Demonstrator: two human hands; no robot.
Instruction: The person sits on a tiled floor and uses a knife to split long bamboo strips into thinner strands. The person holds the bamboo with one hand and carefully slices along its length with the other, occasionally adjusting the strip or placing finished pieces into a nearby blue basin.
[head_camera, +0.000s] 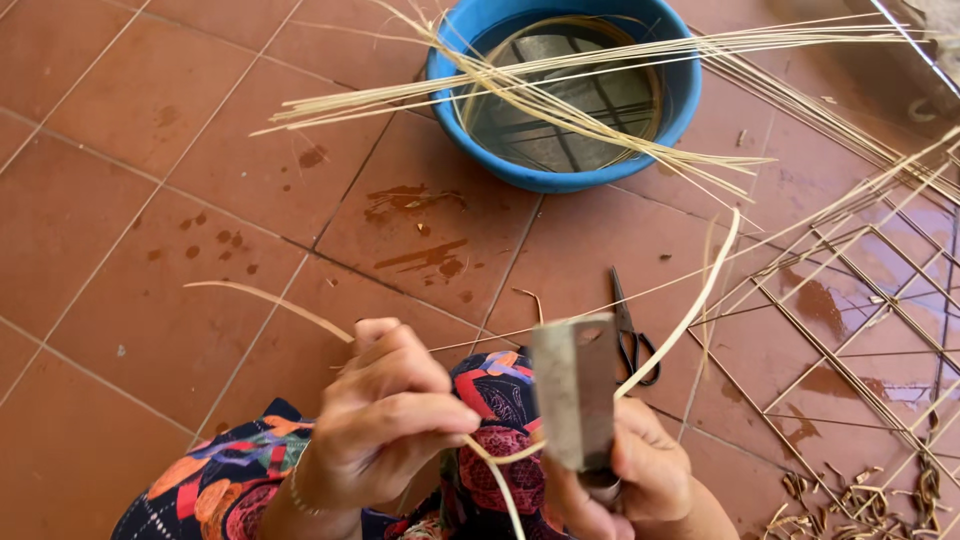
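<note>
While both hands are raised close together over the lap, the left hand (395, 415) has its back to the camera, knuckles up, its fingers curled shut and pinching a thin pale strip (690, 310) near its bend. The strip runs from that pinch in two ways: one end curves left and away over the floor (150, 150), the other sweeps right and upward past the blade (575, 395). The right hand (640, 480) sits lower, wrist turned inward, fingers wrapped tight round the handle of the blade, which stands upright with its broad flat side facing the camera; the strip crosses just at its lower edge. A bracelet (297, 492) shows on the left wrist. Below the hands lies patterned cloth (230, 475). Scissors (630, 335) lie on the tiles just beyond the blade. Farther off stands a blue basin (680, 95) with more strips laid across its rim, and a woven lattice (860, 330) spreads over the floor at right.
</note>
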